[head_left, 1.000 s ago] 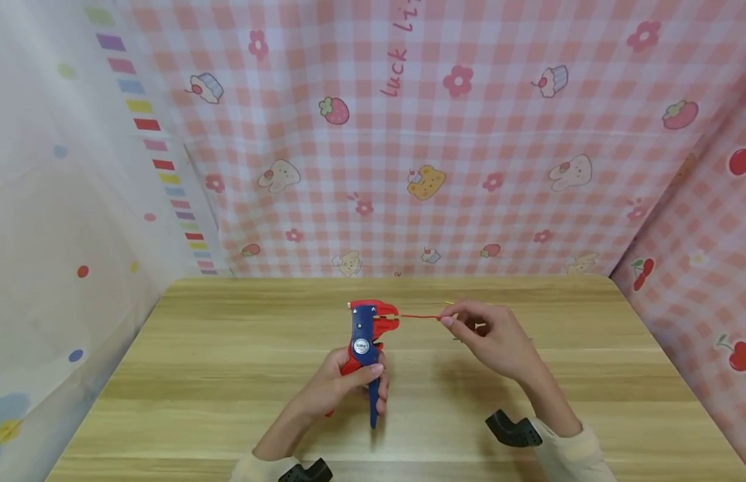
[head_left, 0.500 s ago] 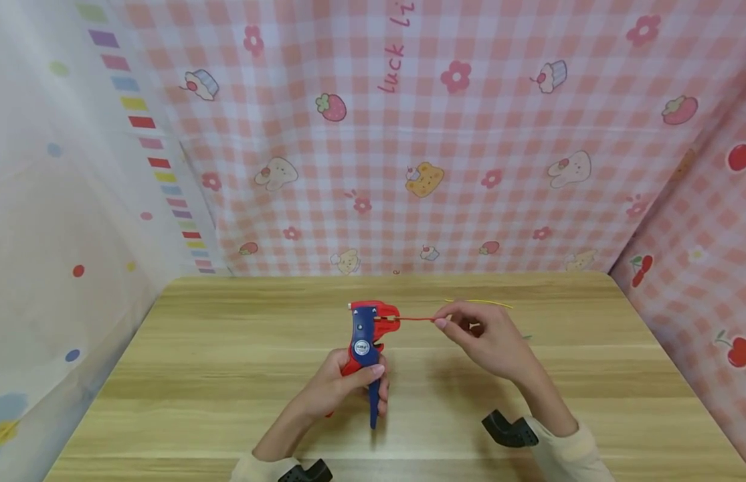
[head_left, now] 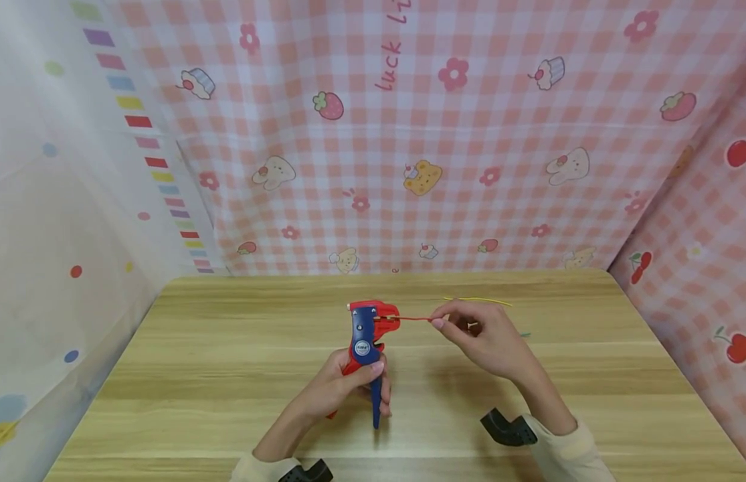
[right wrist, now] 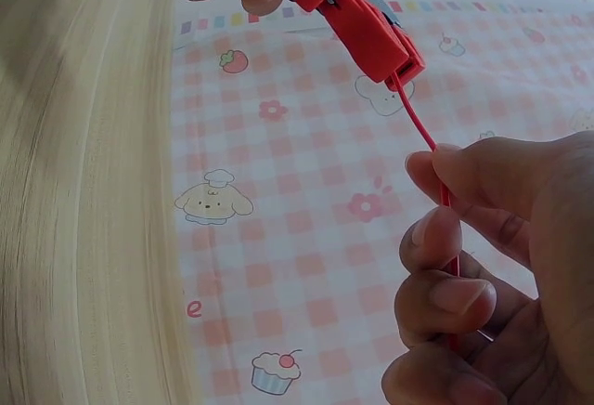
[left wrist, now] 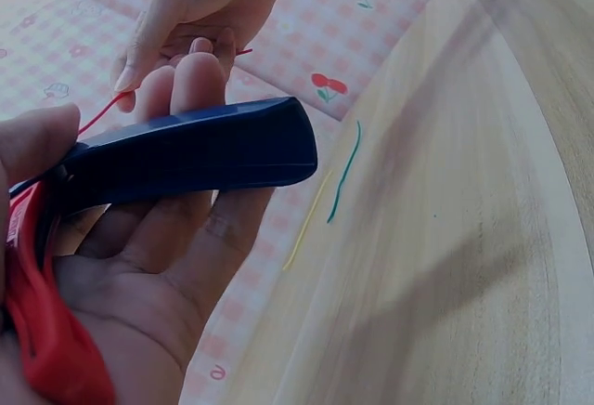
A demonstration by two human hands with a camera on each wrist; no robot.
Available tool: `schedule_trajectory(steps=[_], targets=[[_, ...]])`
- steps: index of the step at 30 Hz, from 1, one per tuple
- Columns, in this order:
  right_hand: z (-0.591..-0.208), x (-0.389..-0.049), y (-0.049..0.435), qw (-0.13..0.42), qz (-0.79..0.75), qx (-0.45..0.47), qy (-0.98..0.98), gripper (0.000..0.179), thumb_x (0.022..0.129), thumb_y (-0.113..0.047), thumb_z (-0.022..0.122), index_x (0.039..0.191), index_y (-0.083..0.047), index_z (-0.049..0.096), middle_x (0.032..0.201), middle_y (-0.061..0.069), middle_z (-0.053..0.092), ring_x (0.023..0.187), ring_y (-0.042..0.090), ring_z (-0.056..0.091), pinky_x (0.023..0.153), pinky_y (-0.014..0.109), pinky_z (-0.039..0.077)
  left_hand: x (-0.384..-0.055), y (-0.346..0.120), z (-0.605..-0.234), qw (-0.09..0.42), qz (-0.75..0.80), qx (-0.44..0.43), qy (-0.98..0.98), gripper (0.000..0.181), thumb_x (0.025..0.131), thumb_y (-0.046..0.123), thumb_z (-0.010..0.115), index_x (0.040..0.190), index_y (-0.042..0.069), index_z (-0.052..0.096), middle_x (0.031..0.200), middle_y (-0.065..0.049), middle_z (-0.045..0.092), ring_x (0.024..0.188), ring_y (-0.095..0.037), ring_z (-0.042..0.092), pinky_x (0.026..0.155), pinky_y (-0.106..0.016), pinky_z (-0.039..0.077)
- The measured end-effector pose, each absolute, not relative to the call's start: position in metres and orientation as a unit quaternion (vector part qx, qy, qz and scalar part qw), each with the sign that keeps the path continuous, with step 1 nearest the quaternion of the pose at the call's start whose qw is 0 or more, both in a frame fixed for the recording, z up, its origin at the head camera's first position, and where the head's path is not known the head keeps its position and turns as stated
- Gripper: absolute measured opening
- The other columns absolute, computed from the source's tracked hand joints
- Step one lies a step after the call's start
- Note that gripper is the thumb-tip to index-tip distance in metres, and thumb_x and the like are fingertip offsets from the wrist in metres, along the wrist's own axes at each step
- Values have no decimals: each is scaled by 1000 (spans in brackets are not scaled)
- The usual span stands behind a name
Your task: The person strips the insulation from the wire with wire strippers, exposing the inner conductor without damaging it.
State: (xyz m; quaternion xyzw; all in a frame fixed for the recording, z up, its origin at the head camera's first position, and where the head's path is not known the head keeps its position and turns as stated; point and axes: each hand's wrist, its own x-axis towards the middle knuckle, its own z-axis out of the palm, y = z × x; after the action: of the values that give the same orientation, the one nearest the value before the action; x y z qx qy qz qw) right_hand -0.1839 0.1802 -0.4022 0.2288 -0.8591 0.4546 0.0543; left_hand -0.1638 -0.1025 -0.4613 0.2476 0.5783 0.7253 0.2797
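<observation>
My left hand (head_left: pixel 342 385) grips the handles of a red and blue wire stripper (head_left: pixel 363 335), held upright with its red nose toward the right. In the left wrist view the fingers wrap round the blue handle (left wrist: pixel 195 150), and the red handle (left wrist: pixel 56 321) lies against the palm. My right hand (head_left: pixel 487 338) pinches a thin red wire (head_left: pixel 416 318) between thumb and index finger. The wire's far end sits between the stripper's red jaws; how deep it reaches is hidden. In the right wrist view the wire's tail (right wrist: pixel 453 266) runs down past the curled fingers.
A yellow wire (head_left: pixel 478 299) lies on the wooden table (head_left: pixel 228 361) behind my right hand. A green wire (left wrist: pixel 344 173) lies near it, mostly hidden by that hand in the head view. Pink checked cloth (head_left: pixel 324 147) hangs behind the table.
My right hand has moved slightly left, bringing the red wire's end from just outside the stripper's jaws to between them. The jaws have drawn together. The left hand has barely moved.
</observation>
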Motion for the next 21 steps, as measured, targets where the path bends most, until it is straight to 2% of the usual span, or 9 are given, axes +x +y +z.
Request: schedule_trajectory(steps=[5,8,15,21], targets=[[-402,-184,180,57,454,230,-859,7,100,-27,69,101,-31,75,70,-9,61,51,3,42,46,22,38,-164,-102,-461,286,724,254,574,18,110,20,47,110,6,58,88,-2,74,83,-20,79,89,-42,63],[-402,-184,180,60,455,231,-858,7,99,-26,70,100,-30,75,72,-9,63,51,3,42,46,22,39,-164,-102,-461,290,726,252,571,20,110,22,48,109,5,58,88,-1,73,82,-20,78,87,-43,63],[-400,-183,180,62,454,230,-859,6,98,-26,71,99,-30,75,74,-8,64,52,4,43,47,22,39,-162,-101,-463,280,730,255,569,29,110,20,47,108,-9,51,86,0,71,77,-16,76,80,-38,64],[-400,-182,180,66,456,237,-855,7,98,-24,71,98,-30,76,75,-11,64,52,3,43,47,22,39,-160,-99,-463,277,735,250,566,27,110,20,48,107,-7,53,84,2,70,74,-14,74,79,-34,64]])
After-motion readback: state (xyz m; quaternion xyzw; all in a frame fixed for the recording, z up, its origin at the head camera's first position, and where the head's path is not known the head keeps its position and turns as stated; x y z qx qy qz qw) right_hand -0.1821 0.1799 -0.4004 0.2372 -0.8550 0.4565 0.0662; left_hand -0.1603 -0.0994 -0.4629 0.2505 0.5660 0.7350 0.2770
